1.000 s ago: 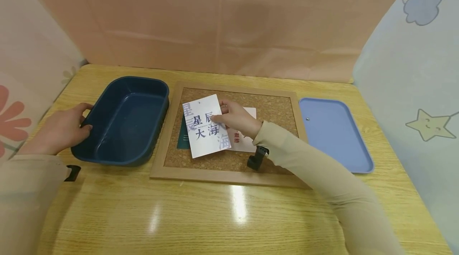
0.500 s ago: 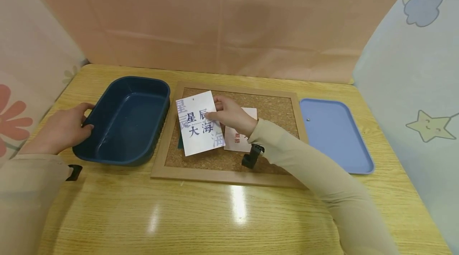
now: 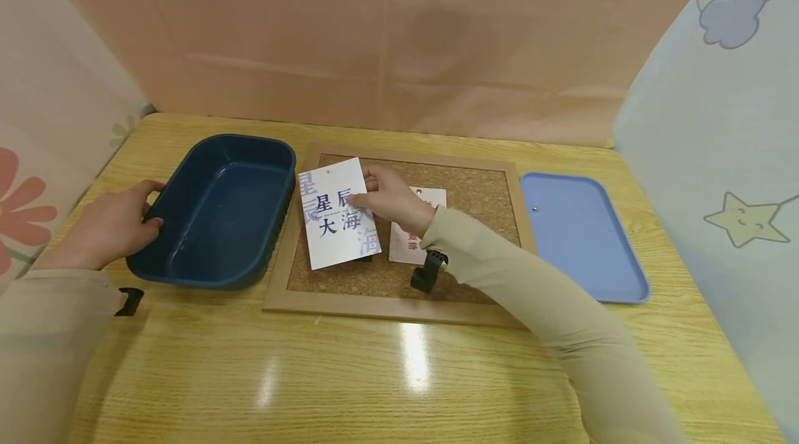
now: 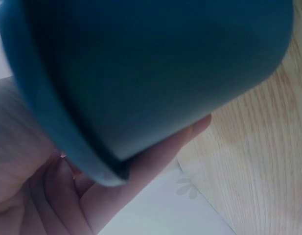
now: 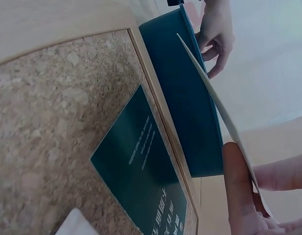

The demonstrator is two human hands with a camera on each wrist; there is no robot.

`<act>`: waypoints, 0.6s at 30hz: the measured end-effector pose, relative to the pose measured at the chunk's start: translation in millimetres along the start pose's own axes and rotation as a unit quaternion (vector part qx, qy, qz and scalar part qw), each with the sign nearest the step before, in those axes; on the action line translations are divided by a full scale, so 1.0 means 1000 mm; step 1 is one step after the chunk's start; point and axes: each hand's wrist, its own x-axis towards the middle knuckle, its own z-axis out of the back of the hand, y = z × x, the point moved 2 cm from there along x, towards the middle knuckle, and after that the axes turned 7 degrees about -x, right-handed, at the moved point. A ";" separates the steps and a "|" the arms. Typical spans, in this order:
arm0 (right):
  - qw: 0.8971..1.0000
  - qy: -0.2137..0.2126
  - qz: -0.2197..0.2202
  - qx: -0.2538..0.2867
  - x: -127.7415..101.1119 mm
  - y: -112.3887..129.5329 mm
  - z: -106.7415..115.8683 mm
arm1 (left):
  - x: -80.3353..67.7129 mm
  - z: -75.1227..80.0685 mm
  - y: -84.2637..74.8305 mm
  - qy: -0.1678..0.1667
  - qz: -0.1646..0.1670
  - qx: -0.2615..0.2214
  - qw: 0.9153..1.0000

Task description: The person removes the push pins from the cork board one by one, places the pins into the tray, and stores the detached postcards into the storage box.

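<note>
My left hand [image 3: 115, 225] grips the near-left rim of a deep dark-blue plastic basin [image 3: 221, 218], thumb over the edge. In the left wrist view, fingers lie along the basin's outer wall [image 4: 165, 93]. My right hand [image 3: 396, 200] pinches a white card [image 3: 337, 222] with blue Chinese lettering by its right edge. That card is held above the left part of a framed cork board [image 3: 480, 205]. Under it lies a dark green card [image 5: 136, 156], mostly hidden in the head view. A white card with red lettering [image 3: 401, 246] lies on the cork, partly behind my right wrist.
A light-blue tray [image 3: 580, 236] stands right of the board, with a small shiny metal thing [image 3: 535, 209] near its left edge. All stand on a wooden table [image 3: 337, 374]. Printed sheets enclose the back and sides.
My right hand has moved left with the white card, from over the middle-left of the board towards the basin, uncovering more of the red-lettered card. The left hand stays on the basin.
</note>
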 end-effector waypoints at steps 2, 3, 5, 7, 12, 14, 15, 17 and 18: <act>1.000 -0.001 0.005 -0.007 0.000 0.001 -0.002 | 0.000 0.000 0.000 0.000 -0.001 0.000 1.000; 1.000 0.000 0.008 -0.010 0.001 0.002 -0.003 | 0.000 -0.001 0.001 -0.001 -0.001 0.000 1.000; 1.000 0.003 0.012 -0.009 0.002 0.003 -0.005 | 0.000 -0.001 0.001 -0.003 -0.003 0.000 1.000; 1.000 0.007 0.015 -0.002 0.003 0.004 -0.007 | 0.000 -0.001 0.001 -0.002 -0.002 0.001 1.000; 1.000 0.015 0.014 0.024 0.007 0.008 -0.012 | 0.000 -0.001 0.000 -0.002 -0.002 0.002 1.000; 1.000 0.015 0.014 0.016 0.007 0.010 -0.014 | 0.000 -0.002 0.000 -0.004 -0.004 0.001 1.000; 1.000 0.015 0.013 0.009 0.007 0.010 -0.014 | 0.000 -0.002 0.000 -0.005 -0.005 0.002 1.000; 1.000 0.016 0.011 0.000 0.007 0.012 -0.015 | 0.000 -0.001 0.000 -0.007 -0.003 0.002 1.000; 1.000 0.016 0.012 -0.004 0.008 0.013 -0.016 | 0.000 -0.001 -0.001 -0.007 -0.003 0.002 1.000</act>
